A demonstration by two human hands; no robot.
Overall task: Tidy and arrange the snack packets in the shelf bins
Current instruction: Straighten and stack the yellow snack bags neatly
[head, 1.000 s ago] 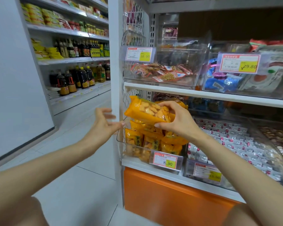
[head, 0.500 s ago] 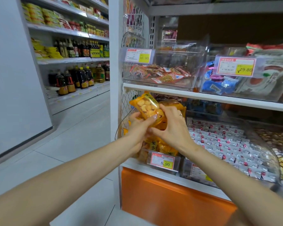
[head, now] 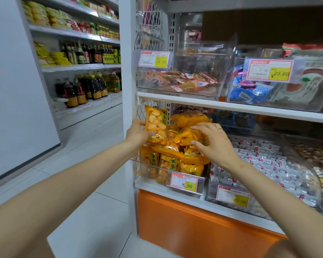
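Note:
A clear shelf bin (head: 138, 170) at the lower left of the rack is heaped with orange snack packets (head: 186, 157). My left hand (head: 136, 133) grips one orange packet (head: 156, 123) by its lower edge and holds it upright at the bin's left side. My right hand (head: 211, 142) hovers over the top of the heap, its fingers and thumb curved around another orange packet (head: 187, 135) lying there. A price tag reading 8.90 (head: 184, 182) hangs on the bin's front.
To the right stands a bin of white and red wrapped sweets (head: 265, 164). The shelf above carries a bin of red packets (head: 181, 81) and a bin of blue packets (head: 250, 94). A white upright post (head: 128, 71) borders the rack on the left; an aisle with bottles (head: 86, 88) lies beyond.
The packet passed from my right hand to my left, which now stands it upright at the bin's left. My right hand moved right and down onto the heap.

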